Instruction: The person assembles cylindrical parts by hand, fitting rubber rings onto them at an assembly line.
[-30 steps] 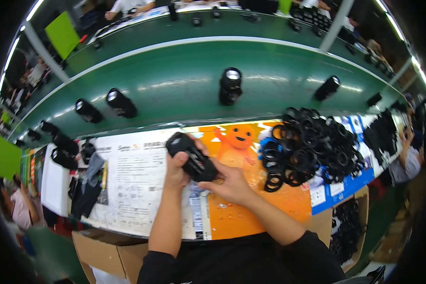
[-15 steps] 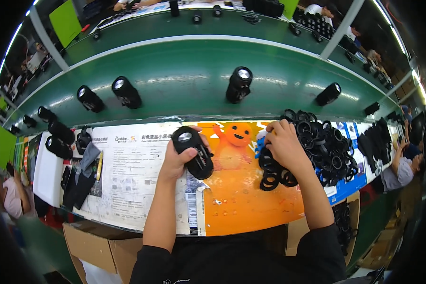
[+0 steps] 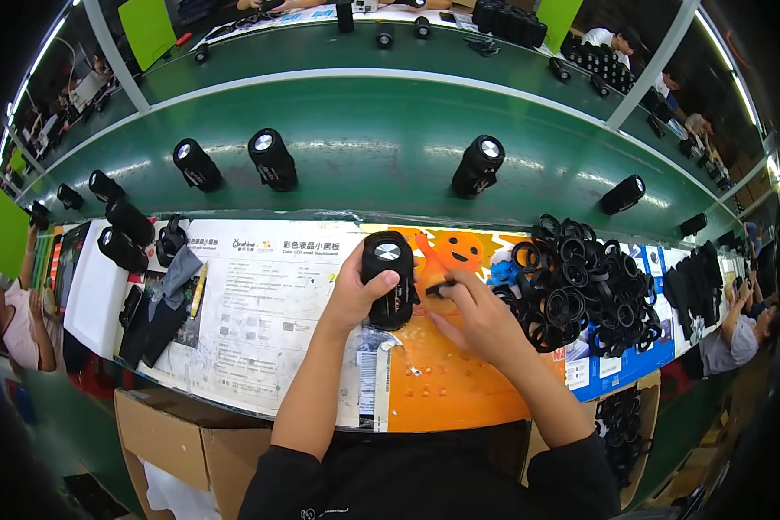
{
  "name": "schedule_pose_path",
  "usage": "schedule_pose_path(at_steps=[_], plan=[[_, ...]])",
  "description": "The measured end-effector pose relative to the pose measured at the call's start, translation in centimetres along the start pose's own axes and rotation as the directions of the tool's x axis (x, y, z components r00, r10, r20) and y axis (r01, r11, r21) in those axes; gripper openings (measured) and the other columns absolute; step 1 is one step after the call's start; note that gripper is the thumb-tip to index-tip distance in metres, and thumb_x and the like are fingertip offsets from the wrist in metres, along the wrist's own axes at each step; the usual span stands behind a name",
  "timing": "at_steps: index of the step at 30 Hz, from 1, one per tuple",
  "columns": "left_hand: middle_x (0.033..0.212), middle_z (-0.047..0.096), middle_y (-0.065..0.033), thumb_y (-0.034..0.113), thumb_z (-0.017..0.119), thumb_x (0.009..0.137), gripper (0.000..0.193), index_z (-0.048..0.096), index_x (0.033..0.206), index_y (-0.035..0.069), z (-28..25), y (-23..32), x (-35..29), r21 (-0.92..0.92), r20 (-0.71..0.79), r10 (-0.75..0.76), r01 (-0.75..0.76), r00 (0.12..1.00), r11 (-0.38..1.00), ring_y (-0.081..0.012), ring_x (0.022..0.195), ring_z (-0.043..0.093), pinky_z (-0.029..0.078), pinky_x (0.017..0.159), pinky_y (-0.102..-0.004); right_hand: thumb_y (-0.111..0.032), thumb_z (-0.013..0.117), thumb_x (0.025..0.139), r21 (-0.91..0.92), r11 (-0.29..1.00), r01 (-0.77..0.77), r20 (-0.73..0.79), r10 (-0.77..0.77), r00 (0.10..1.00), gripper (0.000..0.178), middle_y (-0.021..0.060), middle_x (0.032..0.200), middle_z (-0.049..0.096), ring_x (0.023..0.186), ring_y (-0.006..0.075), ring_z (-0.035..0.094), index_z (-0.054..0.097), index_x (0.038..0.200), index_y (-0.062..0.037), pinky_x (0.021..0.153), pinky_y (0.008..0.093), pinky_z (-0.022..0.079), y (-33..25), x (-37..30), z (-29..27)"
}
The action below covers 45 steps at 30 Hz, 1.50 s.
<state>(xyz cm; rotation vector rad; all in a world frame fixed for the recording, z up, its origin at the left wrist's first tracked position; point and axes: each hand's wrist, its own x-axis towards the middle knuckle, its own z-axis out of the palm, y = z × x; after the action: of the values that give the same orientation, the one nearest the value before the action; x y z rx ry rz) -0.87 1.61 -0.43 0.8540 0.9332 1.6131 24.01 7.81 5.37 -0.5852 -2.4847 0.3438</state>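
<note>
Left hand (image 3: pixel 355 293): wrapped round black cylindrical speaker (image 3: pixel 399 282), over orange sheet (image 3: pixel 459 394)'s left edge;
Right hand (image 3: pixel 484 319): pinching dark piece (image 3: pixel 440 289), seemingly a ring;
Progress: piece apart from speaker; loose black rings (image 3: pixel 605 303) heaped right

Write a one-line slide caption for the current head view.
Left hand grips a black cylindrical device; right hand holds a small black piece beside it, near a pile of black rings.

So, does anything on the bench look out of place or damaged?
Nothing serious. The black rings lie in a loose, jumbled heap rather than rows, and a small pale scrap or mark shows on the orange sheet. No damage is visible on the speaker in the left hand.
</note>
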Motion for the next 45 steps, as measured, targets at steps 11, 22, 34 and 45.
schedule_pose_path(at_steps=[11,22,34,45], plan=[[0.126,0.073,-0.0093,0.028,0.092,0.094,0.069,0.058,0.148,0.002,0.8,0.7,-0.2,0.089,0.018,-0.055,0.053,0.998,0.995,-0.0172,0.111,0.073,0.065,0.097,-0.0353,-0.016,0.084,0.096,-0.147,0.969,-0.198,0.399,0.241,0.885,0.015,0.0091,0.13,0.067,0.108,0.0345,0.072,0.082,0.11,-0.0089,0.093,0.0457,0.059,0.8,0.0,-2.3],[0.123,0.073,-0.0099,0.031,0.094,0.089,0.076,0.058,0.15,0.002,2.0,1.0,-0.4,0.255,0.007,0.027,-0.028,1.0,0.967,-0.0175,0.103,0.073,0.061,0.092,-0.032,-0.015,0.079,0.107,0.606,0.676,-0.418,0.36,0.235,0.903,0.024,0.014,0.141,0.079,0.111,0.0155,0.075,0.082,0.121,0.0052,0.102,0.033,0.06,1.7,10.9,-4.8],[0.125,0.072,-0.0099,0.039,0.094,0.09,0.087,0.052,0.157,0.002,1.8,1.5,-0.4,0.192,0.066,-0.024,0.011,0.998,0.981,-0.0186,0.109,0.072,0.061,0.096,-0.0329,-0.01,0.085,0.098,0.477,0.835,-0.274,0.483,0.011,0.875,0.027,0.015,0.15,0.074,0.137,0.0311,0.069,0.084,0.124,-0.004,0.115,0.044,0.056,0.3,12.1,-5.2],[0.132,0.072,-0.0118,0.04,0.09,0.088,0.087,0.052,0.157,0.003,1.6,1.0,-0.3,0.322,0.056,0.028,-0.044,0.998,0.946,-0.0196,0.117,0.072,0.06,0.102,-0.0351,0.002,0.08,0.094,0.343,0.937,0.061,0.427,-0.213,0.879,0.057,0.0084,0.158,0.069,0.135,0.0371,0.063,0.079,0.147,-0.0189,0.112,0.0432,0.057,0.2,11.8,-5.6]])
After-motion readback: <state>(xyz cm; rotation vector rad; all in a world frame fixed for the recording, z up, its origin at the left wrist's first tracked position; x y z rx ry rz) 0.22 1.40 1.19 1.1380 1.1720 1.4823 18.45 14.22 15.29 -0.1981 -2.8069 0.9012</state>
